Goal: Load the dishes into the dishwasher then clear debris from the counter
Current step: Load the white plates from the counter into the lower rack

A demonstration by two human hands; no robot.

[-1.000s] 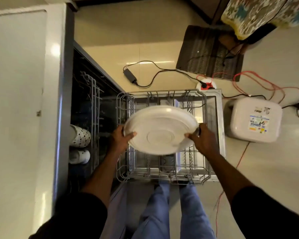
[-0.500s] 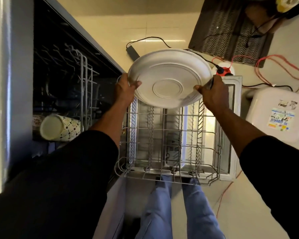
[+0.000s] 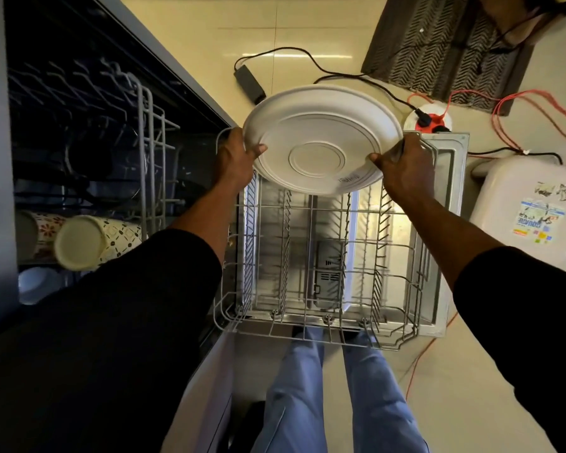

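Now the left hand [image 3: 234, 158] pinches one edge of the white plate [image 3: 321, 138] and the right hand [image 3: 402, 166] pinches the other edge, so it will not tip as it hangs over the far end of the pulled-out rack [image 3: 312, 256].

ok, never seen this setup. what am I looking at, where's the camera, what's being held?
No robot: a person wears one camera on the head, looking forward and down, so you see their own arms and legs. The left hand and right hand grip opposite edges of a white plate, underside toward the camera, above the far end of the pulled-out lower rack. The rack sits over the open dishwasher door. At left, inside the machine, patterned cups are already loaded. On the floor beyond: cables, a power strip, a white container.
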